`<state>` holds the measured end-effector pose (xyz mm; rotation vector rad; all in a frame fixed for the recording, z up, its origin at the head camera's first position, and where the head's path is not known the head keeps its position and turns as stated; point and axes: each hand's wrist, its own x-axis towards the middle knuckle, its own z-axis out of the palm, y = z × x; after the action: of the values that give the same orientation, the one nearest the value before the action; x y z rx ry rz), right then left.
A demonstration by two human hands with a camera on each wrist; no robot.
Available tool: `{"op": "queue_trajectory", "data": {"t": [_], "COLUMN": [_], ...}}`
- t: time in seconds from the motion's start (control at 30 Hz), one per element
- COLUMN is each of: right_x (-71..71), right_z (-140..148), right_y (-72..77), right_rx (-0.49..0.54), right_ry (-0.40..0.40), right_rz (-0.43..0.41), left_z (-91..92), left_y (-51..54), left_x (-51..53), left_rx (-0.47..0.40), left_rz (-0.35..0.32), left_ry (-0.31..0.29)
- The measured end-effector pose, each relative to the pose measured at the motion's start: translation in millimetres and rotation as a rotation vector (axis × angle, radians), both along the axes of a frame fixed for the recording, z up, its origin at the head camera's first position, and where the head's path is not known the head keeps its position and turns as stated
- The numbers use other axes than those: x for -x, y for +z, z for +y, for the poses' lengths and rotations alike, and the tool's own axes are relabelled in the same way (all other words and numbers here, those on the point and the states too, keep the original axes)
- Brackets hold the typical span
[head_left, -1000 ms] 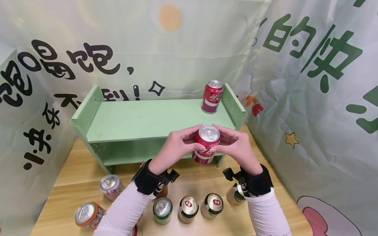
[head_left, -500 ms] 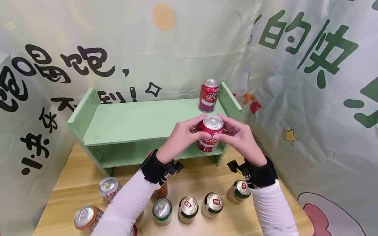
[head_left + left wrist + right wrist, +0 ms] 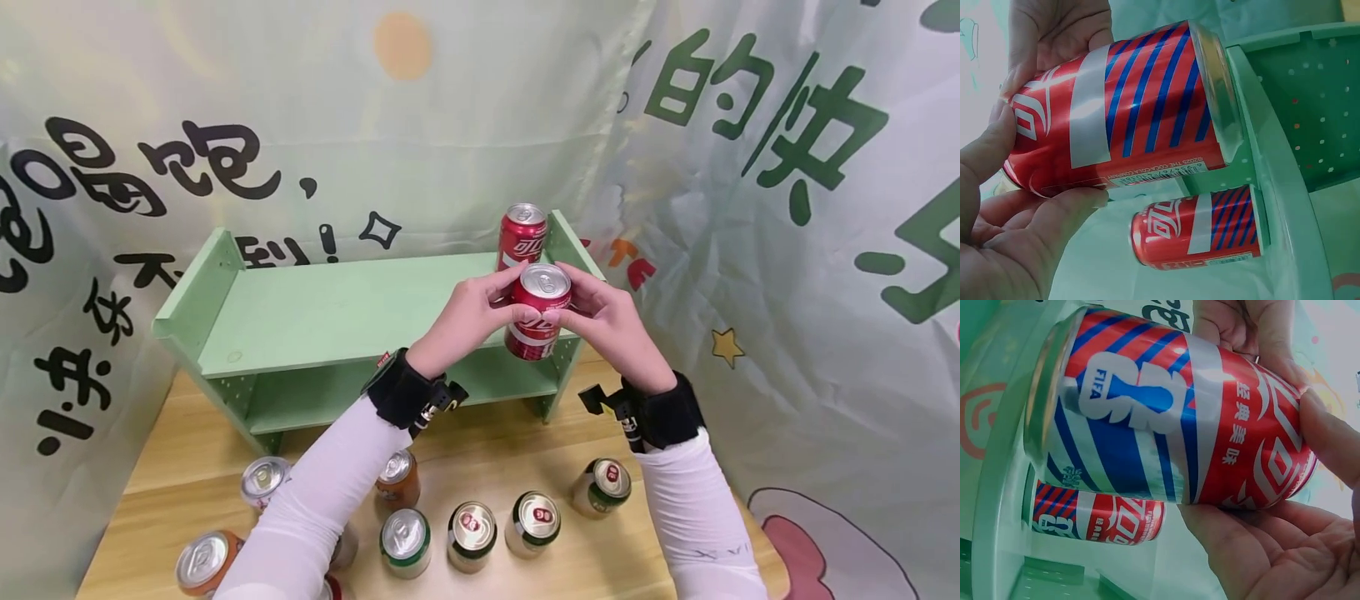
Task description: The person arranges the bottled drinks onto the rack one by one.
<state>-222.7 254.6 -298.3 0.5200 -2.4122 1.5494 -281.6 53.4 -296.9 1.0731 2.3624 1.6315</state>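
A red Coca-Cola can (image 3: 532,340) is held upright between both hands, in front of the upper board of the green shelf (image 3: 337,317) and above its front edge. My left hand (image 3: 468,321) grips the can's left side and my right hand (image 3: 615,329) its right side, thumbs toward me near the top. Blue stripes and a white band show on the held can (image 3: 1147,94) in the left wrist view. Another red can (image 3: 522,236) stands on the upper board at its right end, partly hidden behind the held one.
On the wooden table (image 3: 585,558) stand several cans, among them a green-rimmed can (image 3: 405,542), an orange can (image 3: 206,562) and a brown can (image 3: 397,481). The shelf's right side panel (image 3: 573,246) rises beside the standing red can. Printed cloth hangs behind and at the sides.
Both hands have raised the can and carried it forward, from in front of the shelf's lower level to the upper board's edge. The view has shifted slightly.
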Motion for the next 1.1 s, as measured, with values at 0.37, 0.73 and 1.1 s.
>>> {"op": "queue_trajectory", "data": {"t": [0.37,0.73,1.1], "right_x": [15.4,28.7,48.2], "right_z": [1.8,3.6,6.6], "right_y": [-0.8,-5.2,-8.1], "right_rx": [0.052,0.075,0.136], "right_ry": [0.034,0.037,0.040], "right_rz": [-0.041,-0.077,-0.108], "left_z": [6.7,12.4,22.4], "left_y": [1.4,0.1,-6.5], "left_x": [10.2,21.7,43.7], "left_rx": [0.041,0.059,-0.024], "left_rz": [-0.025,-0.063,-0.109], "left_ry": [0.023,0.047,0.015]}}
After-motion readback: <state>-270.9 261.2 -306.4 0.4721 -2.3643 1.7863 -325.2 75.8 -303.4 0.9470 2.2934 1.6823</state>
